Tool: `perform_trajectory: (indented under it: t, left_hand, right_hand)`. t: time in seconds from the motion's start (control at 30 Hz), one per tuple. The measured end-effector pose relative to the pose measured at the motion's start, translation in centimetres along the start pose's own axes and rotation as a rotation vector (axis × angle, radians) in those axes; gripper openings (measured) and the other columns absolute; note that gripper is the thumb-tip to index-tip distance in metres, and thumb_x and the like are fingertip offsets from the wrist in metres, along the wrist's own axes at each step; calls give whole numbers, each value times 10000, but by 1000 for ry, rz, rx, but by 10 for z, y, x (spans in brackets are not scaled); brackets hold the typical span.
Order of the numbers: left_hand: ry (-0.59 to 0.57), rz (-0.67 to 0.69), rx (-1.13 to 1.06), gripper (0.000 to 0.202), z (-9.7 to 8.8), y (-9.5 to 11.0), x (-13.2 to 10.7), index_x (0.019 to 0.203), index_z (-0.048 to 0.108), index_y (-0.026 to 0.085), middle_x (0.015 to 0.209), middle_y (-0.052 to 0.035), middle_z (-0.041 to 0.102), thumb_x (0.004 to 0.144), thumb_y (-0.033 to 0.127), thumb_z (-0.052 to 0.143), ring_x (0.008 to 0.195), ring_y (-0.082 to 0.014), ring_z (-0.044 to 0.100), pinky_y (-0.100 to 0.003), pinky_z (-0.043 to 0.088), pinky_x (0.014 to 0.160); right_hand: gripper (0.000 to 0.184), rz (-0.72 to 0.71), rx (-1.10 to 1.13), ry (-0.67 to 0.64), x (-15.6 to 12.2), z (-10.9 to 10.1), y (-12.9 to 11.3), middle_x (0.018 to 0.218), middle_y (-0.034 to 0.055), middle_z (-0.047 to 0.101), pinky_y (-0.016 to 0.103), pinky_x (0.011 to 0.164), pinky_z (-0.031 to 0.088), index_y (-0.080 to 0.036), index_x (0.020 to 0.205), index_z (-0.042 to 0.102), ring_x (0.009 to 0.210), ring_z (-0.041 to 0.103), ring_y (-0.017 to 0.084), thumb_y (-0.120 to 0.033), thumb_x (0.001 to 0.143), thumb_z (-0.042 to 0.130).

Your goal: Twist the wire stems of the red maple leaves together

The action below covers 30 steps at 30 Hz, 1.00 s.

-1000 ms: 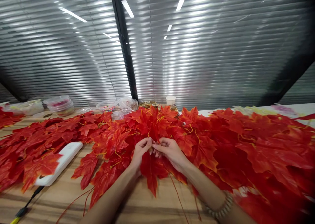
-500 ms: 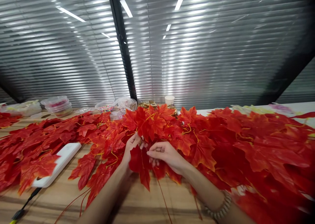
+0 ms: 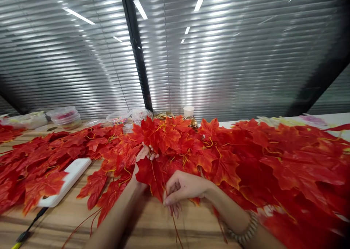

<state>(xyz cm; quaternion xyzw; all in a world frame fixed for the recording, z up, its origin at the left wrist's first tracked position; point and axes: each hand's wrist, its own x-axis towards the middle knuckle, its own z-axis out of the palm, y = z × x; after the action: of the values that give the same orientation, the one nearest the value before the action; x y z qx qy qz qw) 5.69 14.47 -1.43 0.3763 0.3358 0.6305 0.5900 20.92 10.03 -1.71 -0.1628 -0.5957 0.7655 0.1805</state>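
- The hands have parted: a second ago they met over the leaves, and now the right hand [image 3: 186,188] has dropped toward the near side of the tabletop [image 3: 153,225], while the left hand [image 3: 142,158] has shifted a little leftward.
- The right hand's fingers are narrowed to a pinch on a thin reddish-brown cord [image 3: 175,225], whose loose end hangs below them toward the near edge.
- The left hand's fingers are partly hidden behind a deep-red, pointed-lobed artificial maple leaf [image 3: 150,176]; I cannot tell whether they are closed on its stem or merely resting there.
- That leaf has come left along with the hand, and it now hangs between the two hands, its lower part just beside the right one.
- Around it, the heap of red-orange artificial maple leaves with yellow stems [image 3: 300,165] looks much the same.
- My reading: the fiddling with both hands together has given way to handling the cord, the left hand seemingly steadying the leaf end.
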Motion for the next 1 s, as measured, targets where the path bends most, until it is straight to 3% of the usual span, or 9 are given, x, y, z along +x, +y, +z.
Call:
perform_trajectory:
  t: [0.13, 0.27, 0.4, 0.53, 0.73, 0.9, 1.0]
  left_hand:
    - [-8, -98, -139, 235, 3, -2, -5, 649, 509, 185, 587, 27, 502, 676, 388, 624, 552, -100, 496, -217, 439, 556]
    - [-10, -96, -175, 231, 7, -1, -6, 817, 586, 184, 740, -17, 609, 705, 386, 585, 726, -154, 579, -250, 473, 640]
    - [-26, -134, -95, 260, 10, -2, -9, 932, 588, 178, 888, -39, 641, 733, 345, 572, 822, -168, 595, -277, 466, 733]
    - [-87, -153, 85, 324, 10, -8, -12, 928, 605, 146, 893, -68, 650, 745, 410, 561, 872, -195, 589, -288, 453, 762]
    - [-3, 98, 434, 293, 7, -11, -12, 942, 612, 170, 1031, -59, 604, 663, 243, 663, 989, -175, 535, -244, 391, 846]
    - [72, 389, 486, 108, 10, -5, -22, 760, 558, 184, 750, -4, 552, 691, 223, 631, 705, -133, 513, -210, 401, 679]
    - [-30, 391, 547, 156, 12, -2, -30, 600, 509, 171, 576, 28, 461, 700, 222, 617, 537, -101, 407, -193, 343, 548]
  right_hand:
    - [127, -63, 55, 100, 2, -1, 1, 584, 2, 642, 194, 480, 438, -132, 687, 638, 461, 575, 90, -258, 689, 650]
    - [186, -161, 108, 269, 6, -5, 2, 580, 10, 638, 197, 460, 451, -117, 706, 627, 441, 575, 93, -298, 685, 663]
    - [210, -301, 182, 438, 11, -8, 4, 587, 7, 628, 181, 430, 429, -126, 730, 623, 422, 559, 80, -331, 697, 657]
    - [220, -415, 252, 588, 13, -12, 5, 606, 6, 619, 175, 429, 418, -132, 754, 631, 430, 548, 71, -346, 705, 652]
    - [208, -519, 371, 759, 14, -18, 4, 655, 0, 618, 155, 474, 429, -153, 781, 641, 486, 543, 53, -341, 696, 664]
    - [255, -523, 391, 832, 15, -19, 2, 668, 5, 608, 162, 483, 432, -149, 794, 644, 507, 534, 59, -374, 678, 671]
    - [264, -519, 400, 847, 15, -19, 1, 669, 5, 604, 164, 486, 437, -149, 794, 644, 513, 532, 62, -379, 669, 676]
